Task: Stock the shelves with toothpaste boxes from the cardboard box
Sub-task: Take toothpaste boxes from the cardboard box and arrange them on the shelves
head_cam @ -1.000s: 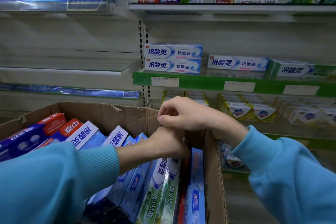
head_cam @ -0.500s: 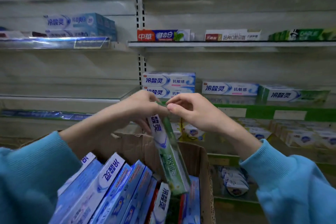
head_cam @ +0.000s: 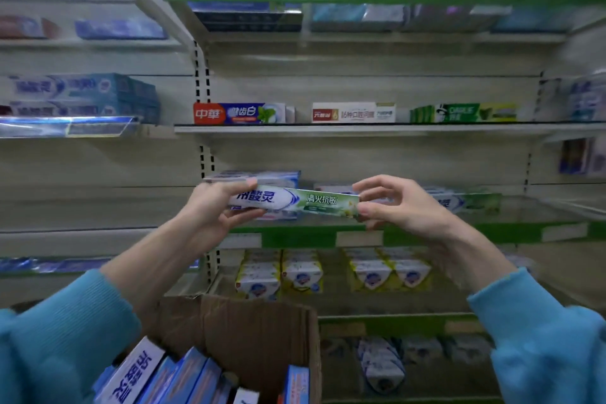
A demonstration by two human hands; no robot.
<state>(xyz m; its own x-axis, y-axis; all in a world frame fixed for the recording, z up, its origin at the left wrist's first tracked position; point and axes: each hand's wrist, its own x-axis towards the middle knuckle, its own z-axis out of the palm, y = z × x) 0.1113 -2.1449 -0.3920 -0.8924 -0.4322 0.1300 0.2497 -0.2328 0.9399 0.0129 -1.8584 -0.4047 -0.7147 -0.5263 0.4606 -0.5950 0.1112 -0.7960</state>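
Left hand [head_cam: 213, 210] grips one end of the toothpaste box [head_cam: 295, 203], right hand [head_cam: 398, 207] pinches the other, keeping it level and label-out, likely to slide it onto the green shelf [head_cam: 295, 236] just behind. Blur hides which slot. More boxes wait in the cardboard box [head_cam: 262, 331] below.

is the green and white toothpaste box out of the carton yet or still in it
Out. The green and white toothpaste box is held level between the left hand and right hand, above the cardboard box.

White shelf [head_cam: 360, 129]: 3 toothpaste boxes [head_cam: 239, 113] lying flat, spaced apart.
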